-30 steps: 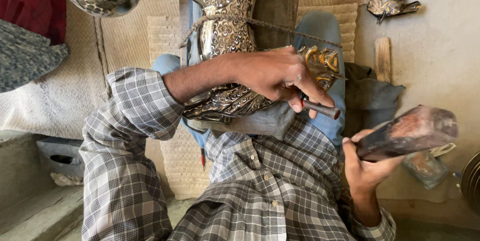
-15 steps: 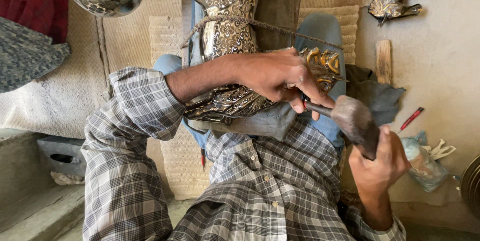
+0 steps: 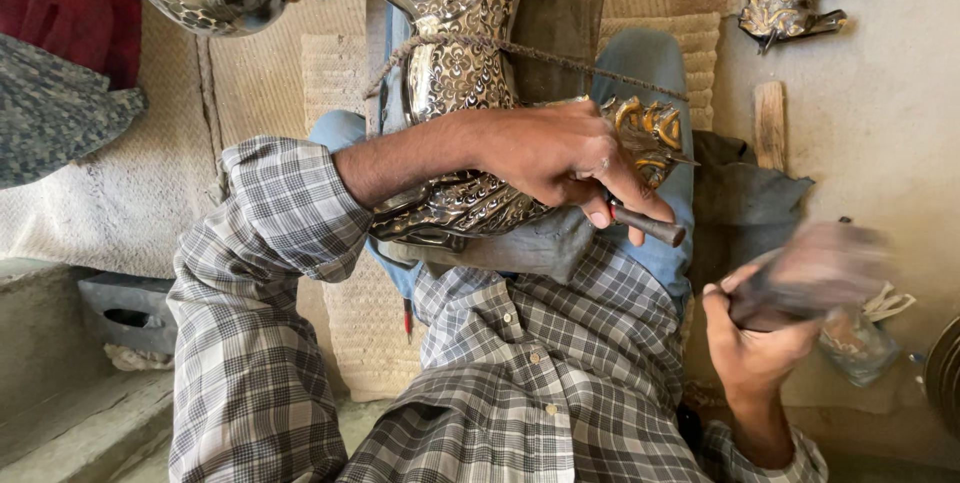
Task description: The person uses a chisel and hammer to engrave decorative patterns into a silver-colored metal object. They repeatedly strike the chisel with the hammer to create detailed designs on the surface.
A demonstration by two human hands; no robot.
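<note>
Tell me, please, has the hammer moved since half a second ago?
Yes. The hammer has swung rightward, away from the punch that the left hand holds on the ornate metal piece; the right hand grips it.

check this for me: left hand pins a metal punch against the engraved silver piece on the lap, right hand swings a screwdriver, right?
Not quite. The head view shows the right hand swinging a blurred, dark mallet-like block, not a screwdriver. The left hand does pin the metal punch against the engraved silver piece on the lap.
</note>
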